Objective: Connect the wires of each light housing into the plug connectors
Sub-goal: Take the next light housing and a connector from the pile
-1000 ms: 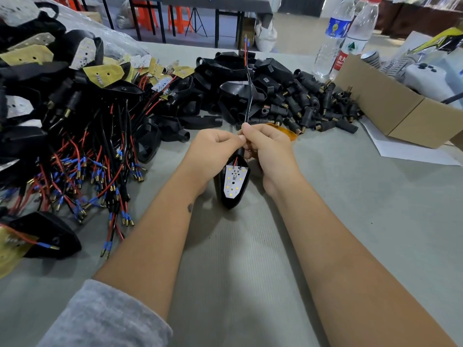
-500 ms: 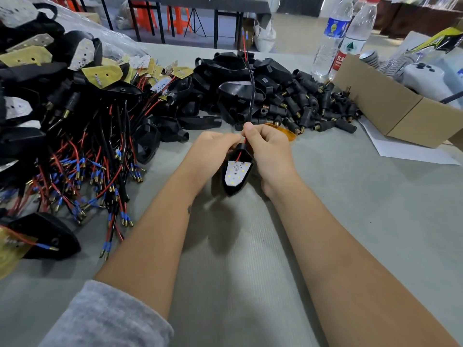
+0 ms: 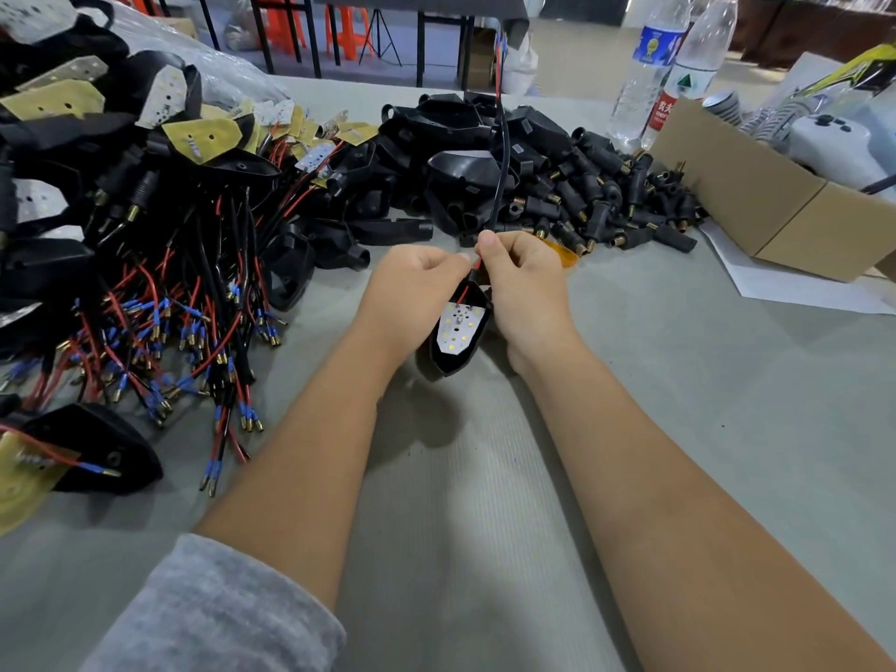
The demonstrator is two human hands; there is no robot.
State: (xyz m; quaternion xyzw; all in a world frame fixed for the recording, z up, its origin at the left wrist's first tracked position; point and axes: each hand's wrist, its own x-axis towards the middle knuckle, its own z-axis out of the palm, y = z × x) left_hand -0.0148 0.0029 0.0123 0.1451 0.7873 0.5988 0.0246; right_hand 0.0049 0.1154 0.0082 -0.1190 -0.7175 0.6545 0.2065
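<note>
A black light housing [image 3: 453, 358] with a white LED board [image 3: 458, 327] hangs between my hands, just above the grey table. My left hand [image 3: 412, 288] grips the housing's upper end. My right hand [image 3: 526, 278] pinches the housing's black wire [image 3: 504, 152], which runs straight up from my fingers to red and blue tips [image 3: 500, 43]. A short red wire [image 3: 463, 293] runs onto the board. A heap of black plug connectors [image 3: 611, 206] with brass ends lies just beyond my right hand.
Wired housings [image 3: 160, 264] with red and black leads fill the left side. Empty black housings [image 3: 465, 152] are piled at the centre back. A cardboard box [image 3: 756, 206] stands at right, two water bottles [image 3: 664, 70] behind it, and white paper [image 3: 795, 288] beside it.
Both hands have drawn the housing up and slightly away from me. The wire has gone from straight to a slight curve.
</note>
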